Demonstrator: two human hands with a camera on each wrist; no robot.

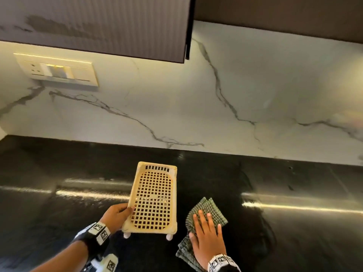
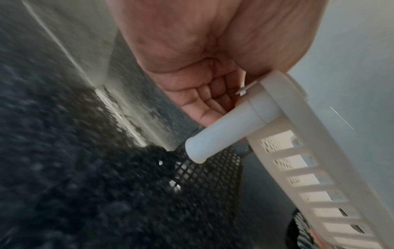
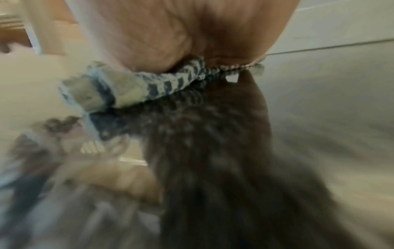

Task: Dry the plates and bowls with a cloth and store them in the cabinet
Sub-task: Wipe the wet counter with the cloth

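Cloth [image 1: 206, 214]: checked, lying on the black counter [image 1: 294, 222], beside the rack.
Right hand [image 1: 208, 232]: fingers flat, pressing the cloth.
Left hand [image 1: 116, 214]: curled round the empty rack [image 1: 153, 197], lifted off the counter.
Progress: no plates or bowls visible; cabinet [image 1: 98, 26] shut; likely near finished.

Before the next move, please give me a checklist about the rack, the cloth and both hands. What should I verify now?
1. Left hand grips the cream plastic rack by its edge: ok.
2. Rack lifted off the black counter: ok, its legs show in the air.
3. Rack emptied of dishes: ok.
4. Right hand flat on the green checked cloth: ok.
5. Plates and bowls stored: cannot tell; none in view.
6. Upper cabinet door open: not ok; it looks closed.
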